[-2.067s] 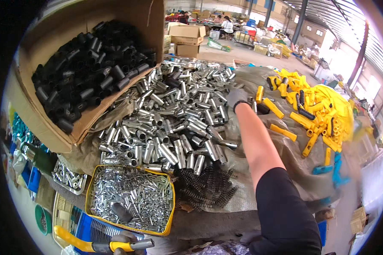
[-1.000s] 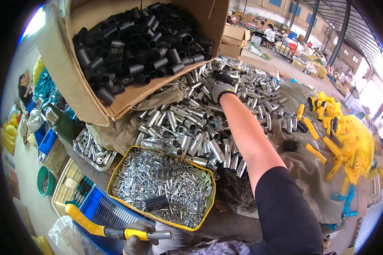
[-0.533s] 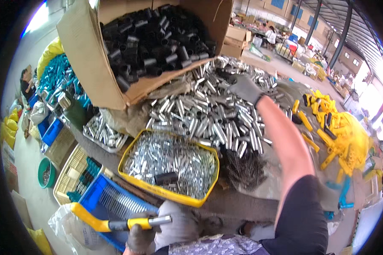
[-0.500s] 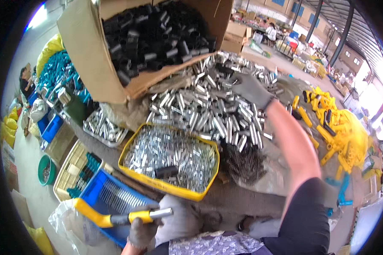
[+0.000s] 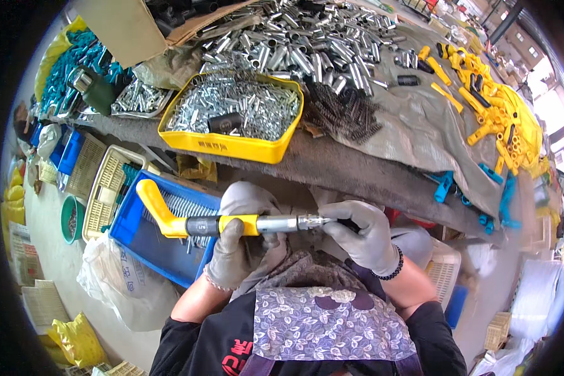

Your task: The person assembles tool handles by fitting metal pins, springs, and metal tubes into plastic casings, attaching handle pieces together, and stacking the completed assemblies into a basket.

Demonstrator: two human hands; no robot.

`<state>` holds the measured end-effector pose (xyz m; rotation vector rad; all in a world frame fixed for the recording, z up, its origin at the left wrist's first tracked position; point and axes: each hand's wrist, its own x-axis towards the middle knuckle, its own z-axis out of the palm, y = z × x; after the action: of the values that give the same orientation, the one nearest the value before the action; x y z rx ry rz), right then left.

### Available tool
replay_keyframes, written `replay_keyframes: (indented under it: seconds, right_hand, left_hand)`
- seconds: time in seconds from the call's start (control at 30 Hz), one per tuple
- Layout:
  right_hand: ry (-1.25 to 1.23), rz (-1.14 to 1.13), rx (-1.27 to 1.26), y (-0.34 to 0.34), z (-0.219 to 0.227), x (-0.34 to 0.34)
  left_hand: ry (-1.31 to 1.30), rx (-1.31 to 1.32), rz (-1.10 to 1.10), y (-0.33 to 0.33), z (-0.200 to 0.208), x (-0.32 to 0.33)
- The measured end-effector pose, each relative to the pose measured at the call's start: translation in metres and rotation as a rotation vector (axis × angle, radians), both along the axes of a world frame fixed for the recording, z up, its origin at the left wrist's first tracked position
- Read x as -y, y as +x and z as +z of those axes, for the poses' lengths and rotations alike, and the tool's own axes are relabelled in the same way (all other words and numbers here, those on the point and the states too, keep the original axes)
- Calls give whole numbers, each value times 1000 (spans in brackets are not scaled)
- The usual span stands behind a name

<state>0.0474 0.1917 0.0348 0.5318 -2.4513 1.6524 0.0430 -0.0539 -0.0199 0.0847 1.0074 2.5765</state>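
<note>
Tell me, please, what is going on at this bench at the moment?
A person in grey gloves is handling a yellow-handled piece with a black collar and a metal end, held in front of the bench. The left hand grips it along its yellow section, while the right hand is at its metal tip; whether those fingers grip it is hard to tell. On the bench lie a yellow tray of small metal parts, metal tubes and dark springs.

A dark green flask point(image 5: 96, 94) stood beside a heap of teal parts point(image 5: 75, 69), while a green basin point(image 5: 73, 220) and a yellow sack point(image 5: 80, 341) sat on the floor point(image 5: 109, 323).
</note>
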Motion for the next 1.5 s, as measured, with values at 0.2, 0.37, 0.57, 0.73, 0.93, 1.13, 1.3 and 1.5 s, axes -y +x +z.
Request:
replay_keyframes:
  seconds: [0.2, 0.37, 0.57, 0.73, 0.93, 1.13, 1.3, 1.5]
  right_hand:
    - [28, 107, -74, 24, -30, -19]
    - [399, 308, -221, 18, -17, -27]
    - [475, 270, -55, 15, -22, 5]
    - [307, 208, -44, 18, 5, -32]
    - [-173, -30, 606, 55, -34, -23]
    - [49, 25, 165, 56, -48, -34]
    - [148, -69, -6, 51, -58, -32]
    - [125, 11, 397, 60, -78, -52]
  left_hand:
    - [-39, 115, 6, 28, 3, -20]
    - [-220, -103, 37, 25, -1, -25]
    - [-701, -187, 50, 43, 2, -51]
    - [-33, 58, 185, 36, -14, -37]
    - [-309, -206, 158, 34, -13, -31]
    - [-355, -131, 176, 36, -18, -27]
    - [-338, -94, 185, 28, -26, -35]
    - [-316, -53, 197, 29, -35, -29]
